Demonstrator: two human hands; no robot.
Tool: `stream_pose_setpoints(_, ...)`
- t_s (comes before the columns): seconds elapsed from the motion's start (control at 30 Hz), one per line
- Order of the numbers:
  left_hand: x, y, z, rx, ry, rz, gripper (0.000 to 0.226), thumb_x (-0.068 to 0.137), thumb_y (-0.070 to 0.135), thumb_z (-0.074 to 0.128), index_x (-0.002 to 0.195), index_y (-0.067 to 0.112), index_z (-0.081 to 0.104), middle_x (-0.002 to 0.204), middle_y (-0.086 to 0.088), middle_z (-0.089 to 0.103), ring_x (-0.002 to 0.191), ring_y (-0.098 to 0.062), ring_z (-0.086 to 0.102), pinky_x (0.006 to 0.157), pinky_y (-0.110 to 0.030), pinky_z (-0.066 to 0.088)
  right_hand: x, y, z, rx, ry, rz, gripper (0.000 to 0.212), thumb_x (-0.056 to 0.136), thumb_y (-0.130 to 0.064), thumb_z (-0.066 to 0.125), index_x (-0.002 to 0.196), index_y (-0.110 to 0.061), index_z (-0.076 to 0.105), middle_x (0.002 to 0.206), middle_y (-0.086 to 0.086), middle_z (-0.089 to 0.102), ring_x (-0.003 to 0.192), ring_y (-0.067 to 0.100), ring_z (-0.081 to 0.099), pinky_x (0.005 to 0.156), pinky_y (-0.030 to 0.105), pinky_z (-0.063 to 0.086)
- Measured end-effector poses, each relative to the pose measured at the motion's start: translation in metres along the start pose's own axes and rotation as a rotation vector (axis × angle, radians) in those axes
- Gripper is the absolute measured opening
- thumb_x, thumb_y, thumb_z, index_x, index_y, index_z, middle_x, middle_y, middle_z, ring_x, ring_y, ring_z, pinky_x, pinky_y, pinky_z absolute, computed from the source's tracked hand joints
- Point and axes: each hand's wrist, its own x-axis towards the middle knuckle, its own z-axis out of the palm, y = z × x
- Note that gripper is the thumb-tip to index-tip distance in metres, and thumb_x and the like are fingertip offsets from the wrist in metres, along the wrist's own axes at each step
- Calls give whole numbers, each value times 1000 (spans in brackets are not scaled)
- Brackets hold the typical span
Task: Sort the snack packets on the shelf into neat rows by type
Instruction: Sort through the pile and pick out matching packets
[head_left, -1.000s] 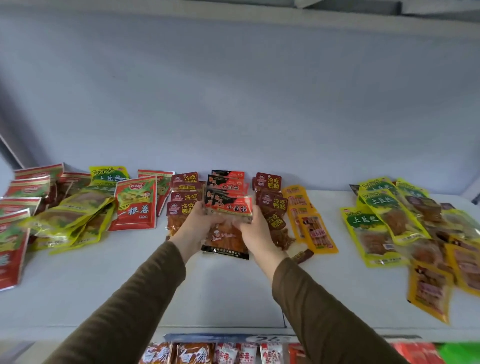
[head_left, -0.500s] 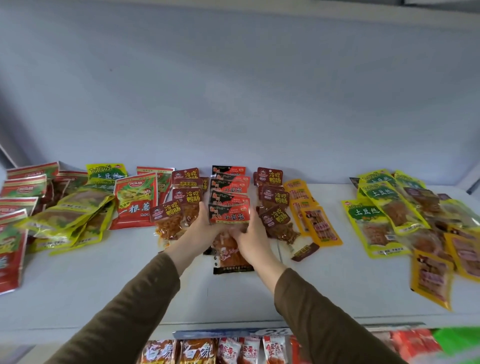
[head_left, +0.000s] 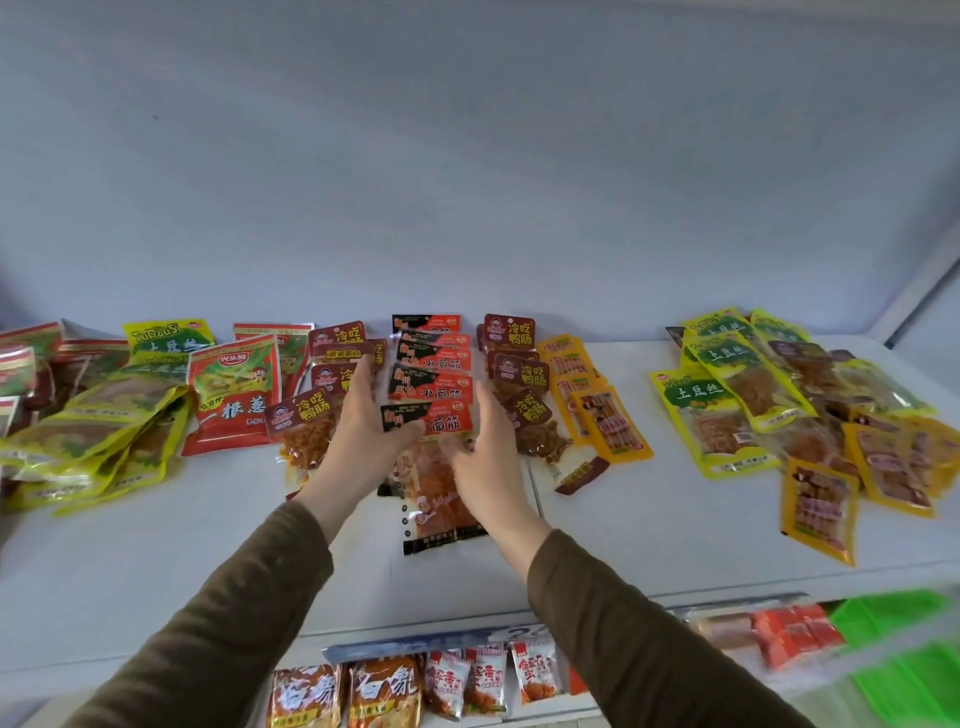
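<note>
A column of red-and-black snack packets runs from the back wall toward me down the middle of the white shelf. Its front packet lies flat, its clear window showing orange food. My left hand stands against the column's left side with straight fingers, thumb touching the front packet's label. My right hand stands against the right side, palm inward. Maroon packets lie in a column on the left and another on the right; the nearest left one is tilted.
Orange-yellow packets lie right of the maroon ones. A loose heap of yellow-green and orange packets fills the right end. A red packet and a yellow-green pile sit at left. More packets hang on the shelf below.
My hands have let go of the front red-and-black packet's sides and now stand straight-fingered beside the column. That packet lies nearer me, and a maroon packet on the left has tilted outward.
</note>
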Motion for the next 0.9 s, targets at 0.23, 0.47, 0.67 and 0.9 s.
stream_pose_setpoints(0.23,-6,7,4,131,42,64,99,86,26,80,158,35,12,160,1,33,143,-23,42,111,-58,44,-10,-5,-15,-18,-19,-46,73,96,-27,68,157,-33,28,159,-10,35,147,9,30,117,35,34)
stream_pose_setpoints(0.47,-23,23,23,459,46,256,72,99,34,62,159,29,22,167,1,19,154,-26,13,124,-55,19,-16,0,-47,-302,54,-151,54,99,-30,63,149,-26,43,154,-5,43,144,17,31,116,38,34)
stream_pose_setpoints(0.67,-28,38,56,788,155,517,64,100,36,54,158,23,30,169,-4,20,157,-28,5,122,-45,-9,-20,19,-93,-554,38,-211,52,98,-29,62,146,-15,48,154,7,43,146,29,30,119,45,30)
stream_pose_setpoints(0.9,-35,70,139,870,38,617,67,97,38,59,157,18,35,166,-7,27,156,-29,13,127,-45,5,-14,48,-173,-715,41,-284,54,88,-28,67,139,-16,54,143,9,54,134,36,44,113,55,34)
